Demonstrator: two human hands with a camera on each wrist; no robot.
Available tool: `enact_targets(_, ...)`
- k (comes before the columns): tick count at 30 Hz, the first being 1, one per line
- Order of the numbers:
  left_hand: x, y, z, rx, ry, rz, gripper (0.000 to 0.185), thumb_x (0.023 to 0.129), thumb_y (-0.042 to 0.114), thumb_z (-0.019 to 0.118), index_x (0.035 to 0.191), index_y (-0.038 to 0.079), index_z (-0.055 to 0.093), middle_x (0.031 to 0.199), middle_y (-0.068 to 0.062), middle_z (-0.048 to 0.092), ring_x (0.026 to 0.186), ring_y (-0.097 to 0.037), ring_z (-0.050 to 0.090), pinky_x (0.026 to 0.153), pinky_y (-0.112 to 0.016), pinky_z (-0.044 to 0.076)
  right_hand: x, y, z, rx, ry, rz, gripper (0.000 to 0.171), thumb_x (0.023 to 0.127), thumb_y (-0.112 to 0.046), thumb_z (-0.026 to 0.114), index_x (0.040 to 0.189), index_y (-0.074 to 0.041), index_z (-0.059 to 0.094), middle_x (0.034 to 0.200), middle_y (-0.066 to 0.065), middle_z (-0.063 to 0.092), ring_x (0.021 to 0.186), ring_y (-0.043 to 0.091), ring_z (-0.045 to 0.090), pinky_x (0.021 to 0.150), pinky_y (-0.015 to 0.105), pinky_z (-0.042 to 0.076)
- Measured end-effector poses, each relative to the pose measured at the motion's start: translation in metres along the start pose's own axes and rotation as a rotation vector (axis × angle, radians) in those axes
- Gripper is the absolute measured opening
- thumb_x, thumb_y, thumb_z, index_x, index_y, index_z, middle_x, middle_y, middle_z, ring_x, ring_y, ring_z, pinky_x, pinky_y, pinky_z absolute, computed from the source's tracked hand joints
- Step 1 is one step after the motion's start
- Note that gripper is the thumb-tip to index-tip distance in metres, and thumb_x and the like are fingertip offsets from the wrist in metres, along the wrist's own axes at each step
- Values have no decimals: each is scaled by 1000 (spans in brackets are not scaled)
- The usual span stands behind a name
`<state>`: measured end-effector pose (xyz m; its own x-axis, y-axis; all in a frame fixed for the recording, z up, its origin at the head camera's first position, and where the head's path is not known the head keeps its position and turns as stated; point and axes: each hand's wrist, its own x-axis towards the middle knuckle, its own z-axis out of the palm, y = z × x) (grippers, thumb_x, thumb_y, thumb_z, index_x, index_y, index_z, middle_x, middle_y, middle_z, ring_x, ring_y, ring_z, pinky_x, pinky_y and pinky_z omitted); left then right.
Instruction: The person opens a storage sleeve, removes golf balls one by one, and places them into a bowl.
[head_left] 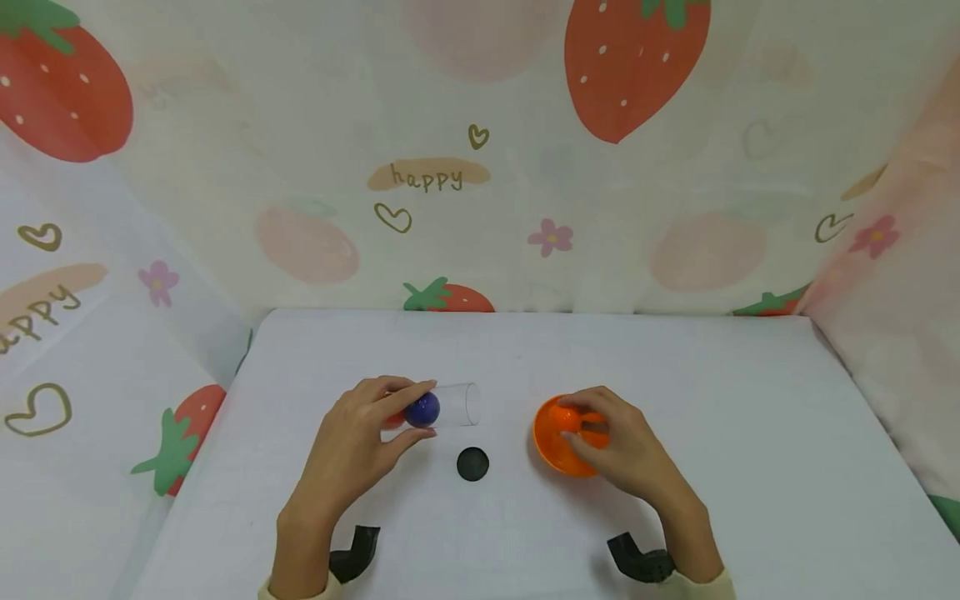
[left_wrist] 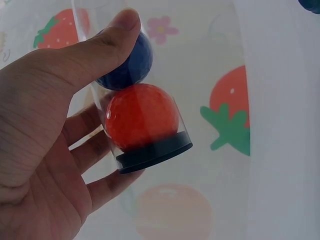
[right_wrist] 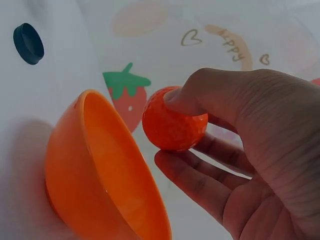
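My left hand [head_left: 375, 433] grips a clear plastic tube [head_left: 450, 406] lying sideways just above the white table, its open end pointing right. Inside it sit a blue ball [left_wrist: 127, 62] and a red ball [left_wrist: 142, 117] against a black end cap [left_wrist: 155, 155]. The blue ball [head_left: 422, 409] shows between my thumb and fingers. My right hand [head_left: 611, 437] pinches an orange dimpled ball [right_wrist: 172, 125] over an orange bowl [right_wrist: 100, 170]. The orange bowl [head_left: 551, 446] stands on the table under that hand.
A loose black cap [head_left: 472, 464] lies on the table between the hands, also in the right wrist view as a black cap [right_wrist: 28, 43]. Strawberry-print cloth walls [head_left: 480, 167] close in the back and both sides of the white table [head_left: 750, 467].
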<state>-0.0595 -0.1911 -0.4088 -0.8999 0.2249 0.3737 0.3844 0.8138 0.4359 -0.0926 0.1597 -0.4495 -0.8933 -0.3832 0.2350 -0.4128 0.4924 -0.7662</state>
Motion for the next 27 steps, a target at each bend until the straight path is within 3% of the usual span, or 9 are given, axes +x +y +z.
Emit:
enact_targets(4, -2, 1, -1, 7, -1, 3, 61, 78, 30, 95, 135, 31, 74, 121, 3, 73, 115, -20, 67, 92, -44, 60, -2, 2, 3, -16, -18, 18, 37, 89, 2, 79, 124, -9, 70, 127, 5, 69, 110, 22, 73, 96, 37, 63)
enact_targets(15, 1, 1, -2, -39, 90, 78, 63, 77, 36, 95, 135, 33, 73, 119, 6, 74, 110, -13, 66, 85, -36, 61, 0, 7, 5, -73, -34, 36, 37, 88, 1, 79, 124, -4, 70, 125, 8, 68, 108, 23, 74, 95, 36, 63)
enact_targets(27, 2, 2, 0, -34, 69, 90, 59, 82, 35, 93, 137, 31, 72, 118, 6, 74, 111, -12, 67, 84, -34, 62, 1, 6, 6, -134, -50, 32, 36, 88, 3, 78, 122, -6, 71, 122, 7, 69, 107, 23, 73, 94, 41, 64)
